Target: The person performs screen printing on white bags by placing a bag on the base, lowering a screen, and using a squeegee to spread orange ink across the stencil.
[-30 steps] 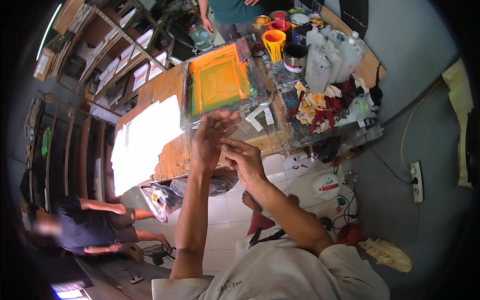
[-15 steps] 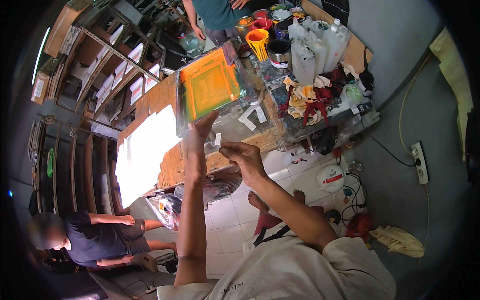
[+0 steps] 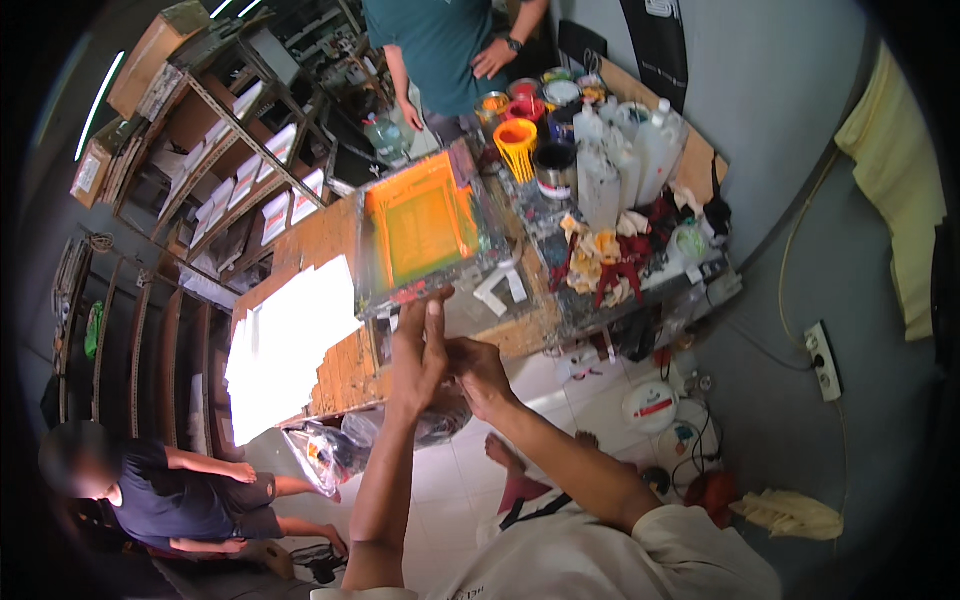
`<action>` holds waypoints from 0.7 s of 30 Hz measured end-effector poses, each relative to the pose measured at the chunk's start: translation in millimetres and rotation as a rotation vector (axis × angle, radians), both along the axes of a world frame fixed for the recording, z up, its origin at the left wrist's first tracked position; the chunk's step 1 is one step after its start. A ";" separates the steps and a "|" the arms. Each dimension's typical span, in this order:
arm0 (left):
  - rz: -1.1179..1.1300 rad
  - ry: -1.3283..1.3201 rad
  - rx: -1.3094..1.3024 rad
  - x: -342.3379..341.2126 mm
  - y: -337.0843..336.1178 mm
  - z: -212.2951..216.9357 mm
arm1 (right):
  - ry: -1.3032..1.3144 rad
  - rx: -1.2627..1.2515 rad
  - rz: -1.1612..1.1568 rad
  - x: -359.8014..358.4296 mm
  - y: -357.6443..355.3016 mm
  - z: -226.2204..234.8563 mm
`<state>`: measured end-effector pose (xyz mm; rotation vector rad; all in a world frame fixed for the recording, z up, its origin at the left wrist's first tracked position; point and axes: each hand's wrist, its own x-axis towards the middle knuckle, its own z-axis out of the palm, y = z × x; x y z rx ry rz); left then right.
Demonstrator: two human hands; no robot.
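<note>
A screen-printing frame point(image 3: 420, 228) with orange mesh lies on the wooden table point(image 3: 315, 245). My left hand point(image 3: 418, 352) is raised with its fingers straight. The fingertips reach the frame's near edge. My right hand point(image 3: 478, 372) is curled against the left palm, and nothing shows in it. Both hands hover over the table's near edge. White tape strips point(image 3: 500, 290) lie just right of the frame.
A stack of white sheets point(image 3: 290, 345) lies to the left on the table. Bottles point(image 3: 620, 170), an orange cup point(image 3: 515, 145), tins and stained rags point(image 3: 610, 262) crowd the right side. A person in a teal shirt point(image 3: 440, 50) stands at the far end. Another person point(image 3: 170, 490) sits lower left. Shelves point(image 3: 210, 170) stand behind.
My hands have stayed together and slid back slightly toward the frame's near edge. The view has shifted, and the seated person now shows more fully.
</note>
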<state>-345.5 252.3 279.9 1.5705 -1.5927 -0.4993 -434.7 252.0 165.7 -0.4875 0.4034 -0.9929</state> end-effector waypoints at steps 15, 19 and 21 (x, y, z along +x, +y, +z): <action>0.116 -0.013 -0.016 6.3 13.3 -39.5 | 0.285 -0.061 0.148 -38.8 21.2 -45.5; 0.181 0.210 0.040 6.6 38.1 -90.3 | 0.529 -0.232 0.159 -60.0 38.5 -61.4; 0.183 0.375 0.041 9.1 42.4 -110.4 | 0.587 -0.479 0.067 -67.8 35.7 -71.4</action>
